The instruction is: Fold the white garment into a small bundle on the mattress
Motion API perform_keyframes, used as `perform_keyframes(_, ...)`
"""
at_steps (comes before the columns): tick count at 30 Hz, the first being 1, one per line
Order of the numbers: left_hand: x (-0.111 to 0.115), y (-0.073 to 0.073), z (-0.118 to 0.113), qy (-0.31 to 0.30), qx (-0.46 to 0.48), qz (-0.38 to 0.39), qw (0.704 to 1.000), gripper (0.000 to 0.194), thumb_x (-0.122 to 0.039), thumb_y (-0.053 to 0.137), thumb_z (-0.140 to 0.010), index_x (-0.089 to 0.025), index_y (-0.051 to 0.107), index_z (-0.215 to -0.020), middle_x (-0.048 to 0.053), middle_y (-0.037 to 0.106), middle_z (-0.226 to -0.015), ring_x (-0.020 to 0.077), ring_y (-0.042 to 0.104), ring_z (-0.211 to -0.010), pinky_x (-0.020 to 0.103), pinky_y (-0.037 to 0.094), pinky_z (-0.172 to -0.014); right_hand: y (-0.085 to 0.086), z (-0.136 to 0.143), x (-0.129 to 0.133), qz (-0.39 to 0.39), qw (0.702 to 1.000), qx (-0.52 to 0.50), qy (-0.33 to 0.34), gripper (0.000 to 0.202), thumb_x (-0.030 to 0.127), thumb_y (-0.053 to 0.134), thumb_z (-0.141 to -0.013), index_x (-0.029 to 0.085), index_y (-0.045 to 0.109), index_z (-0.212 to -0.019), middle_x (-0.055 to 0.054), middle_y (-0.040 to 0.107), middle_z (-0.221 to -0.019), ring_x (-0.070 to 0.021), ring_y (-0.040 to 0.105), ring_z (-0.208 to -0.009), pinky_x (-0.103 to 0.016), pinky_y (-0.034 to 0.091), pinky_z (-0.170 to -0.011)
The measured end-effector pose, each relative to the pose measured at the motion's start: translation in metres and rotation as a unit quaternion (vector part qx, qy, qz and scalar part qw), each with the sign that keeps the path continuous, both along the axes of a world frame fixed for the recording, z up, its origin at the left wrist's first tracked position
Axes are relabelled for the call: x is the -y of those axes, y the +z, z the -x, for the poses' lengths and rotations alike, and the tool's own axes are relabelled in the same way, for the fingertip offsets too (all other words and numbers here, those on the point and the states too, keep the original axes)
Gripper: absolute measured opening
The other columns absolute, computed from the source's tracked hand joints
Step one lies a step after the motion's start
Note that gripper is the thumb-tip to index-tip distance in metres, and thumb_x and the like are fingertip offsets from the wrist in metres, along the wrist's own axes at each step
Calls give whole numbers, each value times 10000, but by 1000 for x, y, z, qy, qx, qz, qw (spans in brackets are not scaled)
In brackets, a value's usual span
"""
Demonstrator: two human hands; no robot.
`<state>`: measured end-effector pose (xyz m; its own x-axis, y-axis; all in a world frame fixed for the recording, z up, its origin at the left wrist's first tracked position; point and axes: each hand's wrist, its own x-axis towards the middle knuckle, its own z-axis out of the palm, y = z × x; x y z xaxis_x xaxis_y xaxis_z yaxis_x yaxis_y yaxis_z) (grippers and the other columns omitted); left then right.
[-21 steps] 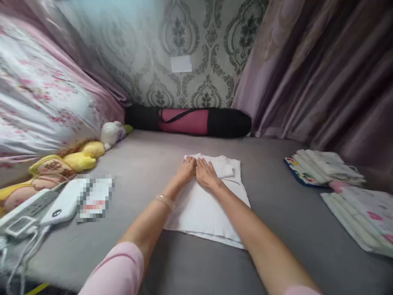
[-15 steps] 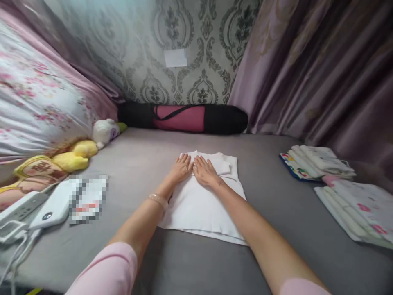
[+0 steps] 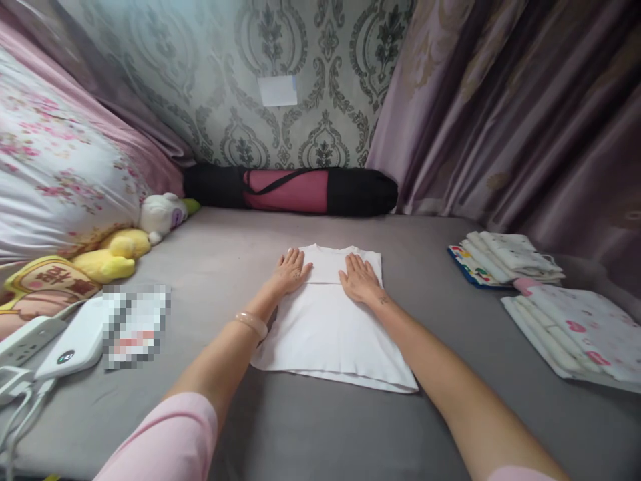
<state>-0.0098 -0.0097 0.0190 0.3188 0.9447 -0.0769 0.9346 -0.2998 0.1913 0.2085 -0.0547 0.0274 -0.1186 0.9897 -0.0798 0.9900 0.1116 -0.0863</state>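
Observation:
A white garment (image 3: 335, 334), which looks like a shirt, lies flat on the grey bed sheet (image 3: 310, 441) in front of me. Its sleeves are folded inward across the far part, making a straight edge there. My left hand (image 3: 292, 270) rests flat on the far left side of the cloth, fingers stretched out. On the far right side, my right hand (image 3: 360, 277) presses flat with its fingers spread. Neither hand grips anything. Both palms hide small patches of the fabric.
Folded cloths (image 3: 511, 257) and a folded pink-patterned cloth (image 3: 595, 327) lie at the right. Left are a power bank (image 3: 83, 337), a power strip (image 3: 30, 341) and plush toys (image 3: 117, 254). A black and pink long bag (image 3: 285, 190) lies along the wall.
My right hand has slid right across the garment, away from my left hand. The sleeve fold on the right now lies flatter. The view has shifted slightly.

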Motion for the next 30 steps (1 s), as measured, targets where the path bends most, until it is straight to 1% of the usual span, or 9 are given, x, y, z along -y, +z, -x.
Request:
perform_keyframes(3, -3, 6, -2, -9, -20, 10, 1000, 691, -525, 145, -963, -84, 242, -1486, 165, 190, -1574, 287, 120, -1461, 499, 141, -1155, 7, -14, -3, 40, 999, -23, 15, 647, 383, 203, -978, 9, 185, -1506, -131, 92, -1580, -235, 71, -1452, -392, 81, -1176)
perform_keyframes(5, -5, 11, -7, -27, -34, -12, 999, 660, -507, 182, -967, -89, 283, -1468, 172, 237, -1560, 290, 152, -1456, 506, 144, -1152, 13, -22, -8, 47, 997, -49, 28, 633, 384, 184, -980, 33, 214, -1505, -120, 103, -1581, -219, 71, -1453, -391, 81, -1178)
perform_keyframes(10, -6, 12, -28, -54, -8, -98, 994, 636, -513, 165, -974, -139, 303, -1470, 132, 271, -1557, 254, 179, -1452, 453, 135, -1167, 13, -32, -25, -30, 998, -62, -14, 619, 430, 122, -988, 115, 238, -1508, -84, 148, -1578, -230, 62, -1453, -511, 62, -1161)
perform_keyframes(14, -11, -1, -32, -49, -8, -55, 997, 648, -564, 158, -958, -202, 297, -1478, 105, 241, -1571, 312, 191, -1443, 555, 129, -1142, -1, -34, -30, -6, 998, -45, -43, 622, 474, 160, -985, 172, 168, -1529, -70, 173, -1575, -245, 89, -1448, -567, 103, -1134)
perform_keyframes(17, -16, -6, -29, -51, -5, -42, 998, 665, -588, 149, -950, -217, 272, -1489, 96, 210, -1582, 310, 170, -1449, 551, 112, -1145, -6, -36, -31, -5, 999, -33, -41, 622, 478, 160, -985, 185, 142, -1533, -72, 167, -1576, -236, 86, -1449, -563, 98, -1133)
perform_keyframes(22, -11, 7, -26, -63, -5, -27, 998, 673, -566, 169, -958, -164, 264, -1489, 136, 206, -1577, 304, 148, -1455, 545, 103, -1150, 3, -37, -30, 18, 999, -30, -39, 620, 462, 156, -987, 173, 132, -1534, -91, 144, -1581, -246, 74, -1450, -557, 86, -1136)
perform_keyframes(24, -4, 11, -26, -56, -8, -59, 997, 660, -537, 190, -966, -138, 269, -1486, 151, 230, -1568, 298, 130, -1459, 537, 93, -1155, 6, -32, -25, 2, 999, -25, -27, 620, 459, 201, -985, 171, 156, -1532, -106, 115, -1584, -264, 55, -1451, -571, 42, -1133)
perform_keyframes(26, 3, 11, -27, -51, -4, -90, 995, 648, -523, 180, -971, -137, 285, -1481, 146, 254, -1561, 293, 124, -1461, 530, 80, -1161, 7, -24, -19, -25, 999, -23, 13, 608, 466, 233, -984, 198, 188, -1528, -100, 93, -1588, -266, 28, -1453, -568, 10, -1133)
perform_keyframes(30, 8, 3, -26, -69, 5, -61, 996, 650, -545, 166, -966, -172, 299, -1481, 126, 250, -1565, 299, 161, -1454, 520, 103, -1160, 4, -11, -10, -15, 997, -33, 66, 559, 453, 191, -995, 256, 237, -1517, -60, 129, -1587, -246, 34, -1454, -557, 40, -1138)
